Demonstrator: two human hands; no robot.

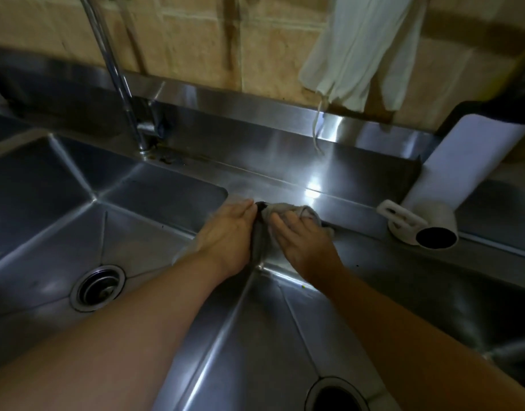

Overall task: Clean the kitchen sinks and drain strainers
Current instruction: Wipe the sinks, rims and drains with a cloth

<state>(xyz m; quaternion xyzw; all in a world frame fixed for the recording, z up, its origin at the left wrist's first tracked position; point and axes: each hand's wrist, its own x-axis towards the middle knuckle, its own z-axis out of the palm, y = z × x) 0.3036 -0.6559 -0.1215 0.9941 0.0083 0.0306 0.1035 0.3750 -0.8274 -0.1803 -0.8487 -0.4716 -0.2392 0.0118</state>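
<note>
The cloth point(297, 216), a crumpled grey rag, lies on the steel ledge where the divider between the two sinks meets the back deck, near the middle of the view. The right hand point(303, 238) rests on it with fingers nearly straight, pressing it down and not gripping; the left hand point(228, 229) lies flat and open just beside it at 9 o'clock, touching the divider and perhaps the rag's dark hanging edge.

By my judgement the wiping is at the rim and divider stage. The left sink point(62, 203) and right sink point(270, 336) both shine, with only a few specks showing. The left drain strainer point(97, 287) sits in its hole, contents unclear; the right drain point(335, 396) at 6 o'clock shows only a dark opening, so the strainers look like work left. Brown grime around the faucet base point(145, 148) at 11 o'clock also remains.

For room, the back deck runs open toward 1 o'clock until a white mug point(421, 225) lying on its side at 3 o'clock and a white board point(463, 164) behind it. A hanging towel point(359, 54) dangles a string at 12 o'clock. The basin walls drop steeply on either side of the hands.
</note>
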